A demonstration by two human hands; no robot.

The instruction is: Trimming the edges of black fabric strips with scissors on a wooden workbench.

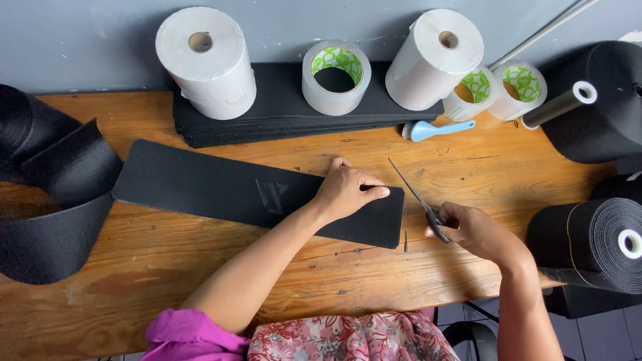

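Scissors (pixel 418 198) sit in your right hand (pixel 476 230), fingers curled around the handles, blades pointing up and away over the wooden table (pixel 167 254), just beside the right end of the black strip (pixel 221 187). Your left hand (pixel 348 189) lies flat on that strip near its right end, fingers together, pressing it down. The strip runs leftward toward a loose black band (pixel 53 200) coiled at the table's left edge. Behind it lies a stack of black sheets (pixel 281 113) bearing two white paper rolls (pixel 206 61) and a tape roll (pixel 336 77). A blue brush (pixel 438 129) lies right of the stack, and black rolls (pixel 595 241) stand at the far right.
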